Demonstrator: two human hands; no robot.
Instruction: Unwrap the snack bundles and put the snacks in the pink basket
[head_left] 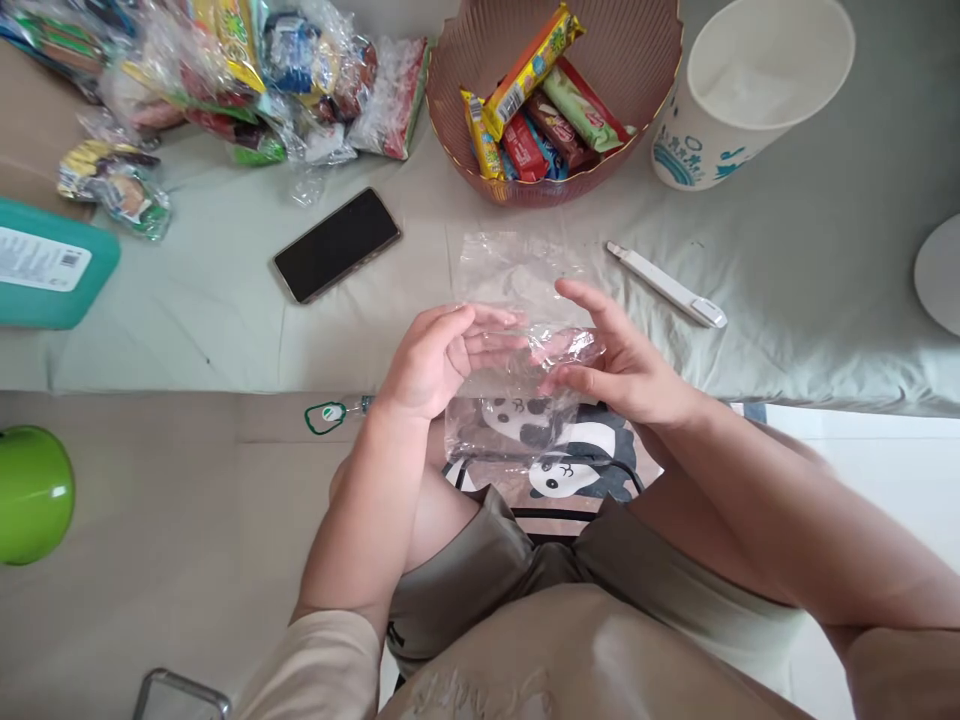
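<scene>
A clear plastic bag [495,425], crumpled and shiny in its middle, reaches from the cloth-covered table over its front edge. My right hand [630,365] has the crumpled part between its thumb and the fingers behind the film, while its index finger points away. My left hand [435,360] is at the bag's left side, palm turned inward and fingers stretched out along the film. Whether its fingertips are inside or behind the plastic, I cannot tell. Beyond the hands, another see-through plastic piece [517,260] lies flat; I cannot tell if it belongs to the same bag.
A ribbed pink bowl [637,60] holds several wrapped snack bars. Beside it stands a white patterned bin [780,125]. A white utility knife [667,285] lies right, a black phone [337,245] left. Packaged snacks [292,75] pile up behind; a teal container [75,300] sits far left.
</scene>
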